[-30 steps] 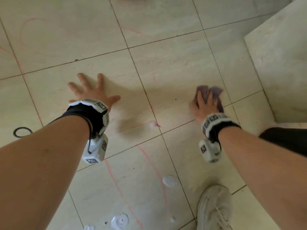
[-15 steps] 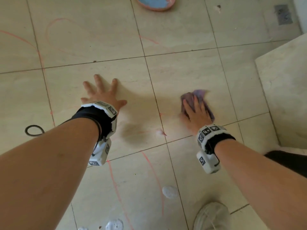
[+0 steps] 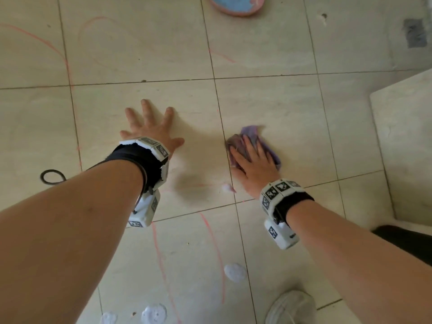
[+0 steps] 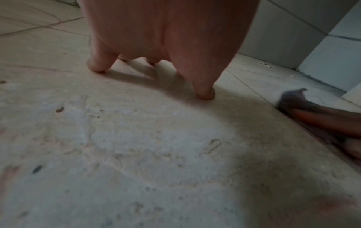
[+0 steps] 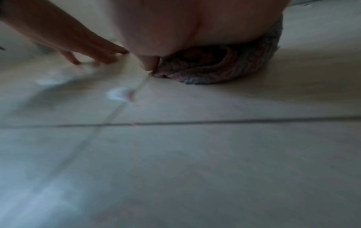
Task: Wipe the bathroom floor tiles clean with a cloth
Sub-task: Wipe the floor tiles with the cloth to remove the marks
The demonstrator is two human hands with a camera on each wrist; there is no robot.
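- Roughly midway, I judge: the right hand point(image 3: 253, 164) lies flat on the cloth point(image 3: 254, 146), fingers fairly straight, pressing it to the floor point(image 3: 268, 101) rather than gripping it.
- The cloth, purple and bunched, sits on the tile just right of a grout line, its left edge at that line; in the right wrist view it shows folded under the palm point(image 5: 215, 66).
- The left hand point(image 3: 149, 127) is spread wide, fingers splayed, fingertips point(image 4: 96, 66) on the tile, holding nothing; it looks like a brace.
- Done, as far as can be told: the tile around both hands looks mostly pale, with only faint smears.
- Left: a small foam blob point(image 3: 228, 188) just beside the right hand, larger blobs point(image 3: 235, 272) nearer the shoe point(image 3: 291, 307), and red lines point(image 3: 210, 239) curving over the near tiles and the far-left ones.
- Containers: one basin point(image 3: 236, 5) at the top edge, pink rim and blue inside, cut off by the frame; whether anything is in it I cannot tell.
- A black ring point(image 3: 52, 176) lies on the floor left of the left arm.
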